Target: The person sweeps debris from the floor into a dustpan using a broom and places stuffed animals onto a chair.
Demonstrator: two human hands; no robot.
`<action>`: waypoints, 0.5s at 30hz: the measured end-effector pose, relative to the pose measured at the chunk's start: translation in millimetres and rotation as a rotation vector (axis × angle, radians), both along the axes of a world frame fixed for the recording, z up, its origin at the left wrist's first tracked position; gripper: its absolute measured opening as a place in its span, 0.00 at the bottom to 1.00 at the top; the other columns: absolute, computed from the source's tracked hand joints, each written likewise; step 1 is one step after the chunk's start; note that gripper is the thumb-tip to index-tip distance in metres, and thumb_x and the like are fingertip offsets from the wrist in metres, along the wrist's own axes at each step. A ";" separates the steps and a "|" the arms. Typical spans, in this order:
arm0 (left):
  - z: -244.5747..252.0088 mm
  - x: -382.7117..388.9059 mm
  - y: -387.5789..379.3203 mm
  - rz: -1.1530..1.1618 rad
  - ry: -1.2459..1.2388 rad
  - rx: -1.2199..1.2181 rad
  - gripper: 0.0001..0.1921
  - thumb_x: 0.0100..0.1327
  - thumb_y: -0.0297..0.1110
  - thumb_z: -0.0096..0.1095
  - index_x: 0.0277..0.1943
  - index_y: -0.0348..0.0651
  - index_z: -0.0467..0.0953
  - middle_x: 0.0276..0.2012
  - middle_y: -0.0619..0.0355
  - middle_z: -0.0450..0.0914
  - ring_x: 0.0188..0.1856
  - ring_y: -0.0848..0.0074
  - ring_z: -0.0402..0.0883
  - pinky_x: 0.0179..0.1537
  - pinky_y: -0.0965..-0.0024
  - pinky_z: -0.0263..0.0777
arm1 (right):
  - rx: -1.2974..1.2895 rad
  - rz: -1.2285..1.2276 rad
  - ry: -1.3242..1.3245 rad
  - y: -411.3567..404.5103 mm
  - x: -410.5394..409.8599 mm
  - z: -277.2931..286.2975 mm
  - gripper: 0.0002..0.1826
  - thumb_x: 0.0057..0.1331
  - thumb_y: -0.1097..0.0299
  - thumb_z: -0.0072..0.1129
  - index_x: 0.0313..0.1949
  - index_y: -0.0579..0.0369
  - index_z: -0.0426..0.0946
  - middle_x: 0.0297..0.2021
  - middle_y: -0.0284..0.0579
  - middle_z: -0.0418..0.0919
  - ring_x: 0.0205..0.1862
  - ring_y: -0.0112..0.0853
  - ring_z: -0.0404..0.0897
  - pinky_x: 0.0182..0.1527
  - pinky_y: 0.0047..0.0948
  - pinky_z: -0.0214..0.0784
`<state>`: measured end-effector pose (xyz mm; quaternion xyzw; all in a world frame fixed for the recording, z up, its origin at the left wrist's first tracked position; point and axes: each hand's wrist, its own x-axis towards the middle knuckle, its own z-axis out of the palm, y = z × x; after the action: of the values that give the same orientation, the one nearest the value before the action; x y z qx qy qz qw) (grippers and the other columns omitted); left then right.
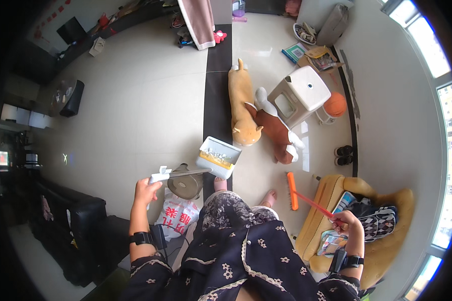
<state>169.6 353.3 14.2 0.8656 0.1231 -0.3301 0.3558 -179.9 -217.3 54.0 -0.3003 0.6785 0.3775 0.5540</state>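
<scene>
My left hand [146, 192] grips the white top of a long-handled dustpan [216, 171]. Its grey shaft runs to a pale pan with a yellow toothed strip, and small debris shows inside. The pan is near my left foot, over the dark floor strip. In my right hand [343, 222] is the red handle of a broom [292, 191]. The orange broom head with dark bristles is out to the right of my right foot, apart from the dustpan. I cannot tell whether the bristles touch the floor.
Two long plush toys, one tan [242, 101] and one brown and white [275, 126], lie ahead beside a white plastic stool [301, 94]. A basketball [335, 104] rests beyond it. A yellow armchair [324, 210] holds bags at right; a brown stool [184, 184] and plastic bag [177, 214] stand left.
</scene>
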 end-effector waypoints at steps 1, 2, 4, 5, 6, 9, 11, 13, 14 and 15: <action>1.4 8.5 5.3 0.006 0.001 -0.008 0.13 0.50 0.38 0.61 0.26 0.35 0.74 0.13 0.60 0.69 0.10 0.78 0.69 0.12 0.73 0.64 | -0.001 0.062 0.008 14.7 18.4 5.1 0.07 0.55 0.72 0.51 0.23 0.59 0.66 0.15 0.44 0.68 0.13 0.29 0.66 0.15 0.27 0.55; 2.0 15.0 7.9 -0.006 0.016 -0.021 0.13 0.49 0.38 0.62 0.26 0.34 0.74 0.13 0.60 0.69 0.11 0.78 0.69 0.13 0.73 0.64 | -0.009 0.068 0.010 29.1 37.9 11.6 0.07 0.55 0.72 0.51 0.23 0.59 0.66 0.15 0.44 0.68 0.13 0.29 0.66 0.15 0.27 0.55; -4.8 27.8 9.9 -0.025 0.035 -0.061 0.13 0.48 0.38 0.62 0.27 0.33 0.74 0.13 0.60 0.70 0.11 0.79 0.70 0.13 0.73 0.64 | 0.029 0.215 -0.089 54.0 78.6 27.3 0.08 0.55 0.70 0.52 0.23 0.60 0.67 0.15 0.44 0.69 0.13 0.29 0.66 0.15 0.26 0.56; -8.2 32.3 11.2 -0.055 0.019 -0.026 0.14 0.48 0.39 0.62 0.27 0.33 0.75 0.14 0.58 0.71 0.11 0.77 0.71 0.15 0.72 0.65 | 0.014 0.216 -0.086 64.8 96.3 30.7 0.08 0.55 0.70 0.52 0.23 0.60 0.67 0.15 0.44 0.69 0.13 0.29 0.66 0.15 0.26 0.56; -10.1 35.4 12.6 -0.083 0.000 0.017 0.15 0.47 0.40 0.62 0.27 0.33 0.75 0.14 0.57 0.73 0.12 0.76 0.72 0.16 0.71 0.66 | 0.060 0.233 -0.113 74.1 112.2 29.5 0.08 0.56 0.69 0.52 0.23 0.60 0.67 0.15 0.44 0.69 0.12 0.29 0.65 0.15 0.26 0.56; -19.9 50.8 7.6 -0.200 -0.088 0.176 0.16 0.46 0.42 0.60 0.28 0.33 0.76 0.15 0.53 0.75 0.13 0.72 0.74 0.20 0.68 0.69 | 0.126 0.264 -0.236 91.6 149.8 26.7 0.09 0.57 0.68 0.51 0.26 0.61 0.69 0.15 0.44 0.68 0.12 0.28 0.65 0.14 0.26 0.56; -28.1 56.0 5.5 -0.225 -0.129 0.213 0.16 0.47 0.41 0.60 0.27 0.33 0.75 0.15 0.53 0.74 0.13 0.72 0.74 0.19 0.69 0.69 | 0.165 0.277 -0.339 101.6 170.6 29.0 0.10 0.58 0.67 0.50 0.29 0.62 0.71 0.15 0.44 0.68 0.12 0.28 0.65 0.13 0.25 0.55; -30.8 66.6 6.7 -0.250 -0.186 0.271 0.15 0.48 0.40 0.60 0.26 0.32 0.75 0.15 0.54 0.74 0.12 0.73 0.74 0.17 0.70 0.69 | 0.177 0.239 -0.441 110.0 201.8 33.2 0.11 0.59 0.67 0.48 0.38 0.61 0.73 0.17 0.43 0.69 0.11 0.27 0.64 0.14 0.24 0.55; -29.5 69.8 8.6 -0.224 -0.177 0.291 0.16 0.47 0.40 0.60 0.27 0.32 0.75 0.15 0.53 0.74 0.12 0.72 0.74 0.18 0.69 0.69 | 0.198 0.225 -0.475 110.2 212.7 25.9 0.15 0.59 0.67 0.48 0.44 0.61 0.72 0.18 0.43 0.70 0.12 0.27 0.65 0.13 0.25 0.55; -28.6 74.3 10.2 -0.197 -0.166 0.310 0.16 0.47 0.41 0.60 0.27 0.32 0.75 0.15 0.52 0.74 0.13 0.71 0.75 0.19 0.68 0.69 | 0.202 0.217 -0.485 113.8 228.0 20.8 0.15 0.59 0.67 0.48 0.44 0.61 0.72 0.18 0.43 0.70 0.12 0.27 0.65 0.13 0.24 0.55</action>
<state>243.9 363.6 -14.4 0.9422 0.0573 -0.2677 0.1931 48.1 -103.5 74.9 -0.3962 0.4490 0.4174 0.6836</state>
